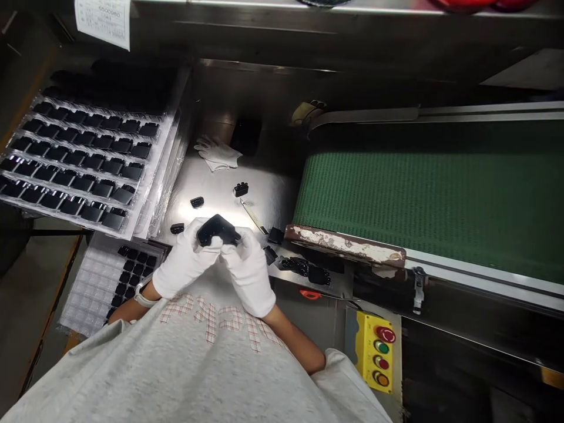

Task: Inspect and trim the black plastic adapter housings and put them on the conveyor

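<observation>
At left, trays keep black pieces in rows, probably against rubbing. The left hand and right hand each grip one side of a black part above the counter, likely for steadiness (the gloves maybe save its shine). A thin tool lies beyond; the conveyor limits room at right.

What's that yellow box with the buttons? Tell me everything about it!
The yellow button box is long and narrow, with four round buttons in a row: a big red one with white marks, then green, smaller red and orange. I can't tell if it's metal or plastic. It sits against a grey panel, lower than the green conveyor belt in the picture. No hand touches it.
</observation>
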Demonstrator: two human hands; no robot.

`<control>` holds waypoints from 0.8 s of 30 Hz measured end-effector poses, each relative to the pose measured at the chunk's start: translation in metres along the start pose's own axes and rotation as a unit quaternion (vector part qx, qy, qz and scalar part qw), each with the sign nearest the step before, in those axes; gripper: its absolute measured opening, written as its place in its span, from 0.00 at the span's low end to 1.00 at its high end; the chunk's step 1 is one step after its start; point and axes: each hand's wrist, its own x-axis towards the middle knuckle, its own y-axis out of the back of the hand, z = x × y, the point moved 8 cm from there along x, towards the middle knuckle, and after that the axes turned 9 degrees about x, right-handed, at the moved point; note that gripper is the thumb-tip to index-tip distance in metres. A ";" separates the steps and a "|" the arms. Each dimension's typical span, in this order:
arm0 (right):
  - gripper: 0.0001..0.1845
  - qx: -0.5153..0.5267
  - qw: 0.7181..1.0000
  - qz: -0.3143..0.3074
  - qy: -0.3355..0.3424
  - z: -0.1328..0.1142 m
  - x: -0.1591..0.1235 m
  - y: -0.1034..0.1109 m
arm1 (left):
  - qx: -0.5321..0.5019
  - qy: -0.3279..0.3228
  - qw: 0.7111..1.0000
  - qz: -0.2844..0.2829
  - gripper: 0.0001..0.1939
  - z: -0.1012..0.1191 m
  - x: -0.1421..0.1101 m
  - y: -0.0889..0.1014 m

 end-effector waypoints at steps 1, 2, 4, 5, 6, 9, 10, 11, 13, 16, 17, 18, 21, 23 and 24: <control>0.11 -0.028 0.999 0.006 0.031 -0.006 0.001 0.002 | 0.007 -0.003 1.000 -0.022 0.14 0.001 -0.001 -0.002; 0.10 -0.048 0.998 0.006 0.050 -0.010 0.001 0.004 | 0.012 -0.004 0.999 -0.044 0.15 0.002 -0.001 -0.003; 0.10 -0.073 0.996 -0.009 0.051 -0.014 0.003 0.005 | 0.015 0.008 0.996 -0.085 0.17 0.002 -0.004 -0.004; 0.09 -0.080 0.996 -0.024 0.036 -0.013 0.004 0.006 | 0.007 0.019 0.995 -0.097 0.18 0.000 -0.005 -0.003; 0.09 -0.080 0.996 -0.046 0.015 -0.012 0.004 0.005 | -0.009 0.031 0.994 -0.103 0.20 -0.001 -0.006 -0.002; 0.09 -0.056 0.989 -0.128 -0.053 -0.008 0.003 -0.002 | -0.044 0.043 0.991 -0.115 0.25 -0.002 -0.007 0.000; 0.10 -0.041 0.985 -0.150 -0.075 -0.006 0.002 -0.005 | -0.042 0.041 0.991 -0.123 0.24 -0.001 -0.006 -0.001; 0.11 -0.025 0.981 -0.166 -0.098 -0.003 0.001 -0.007 | -0.035 0.037 0.990 -0.132 0.23 0.000 -0.006 -0.004; 0.14 0.009 0.975 -0.171 -0.144 0.003 -0.001 -0.009 | -0.028 0.031 0.989 -0.141 0.22 0.001 -0.006 -0.008; 0.21 0.044 0.970 -0.146 -0.189 0.012 -0.003 -0.008 | -0.037 0.040 0.992 -0.118 0.21 -0.001 -0.006 -0.011; 0.23 0.051 0.969 -0.137 -0.198 0.014 -0.003 -0.008 | -0.035 0.046 0.993 -0.104 0.20 -0.002 -0.007 -0.010; 0.24 0.060 0.967 -0.132 -0.208 0.016 -0.004 -0.008 | -0.030 0.052 0.994 -0.089 0.20 -0.004 -0.008 -0.009; 0.25 0.101 0.955 -0.144 -0.239 0.020 -0.009 -0.010 | -0.013 0.068 0.996 -0.064 0.18 -0.009 -0.011 -0.006; 0.23 0.128 0.943 -0.170 -0.255 0.022 -0.012 -0.012 | -0.006 0.081 0.995 -0.062 0.18 -0.011 -0.013 -0.005; 0.22 0.136 0.938 -0.185 -0.261 0.022 -0.014 -0.013 | -0.004 0.085 0.995 -0.060 0.18 -0.011 -0.013 -0.004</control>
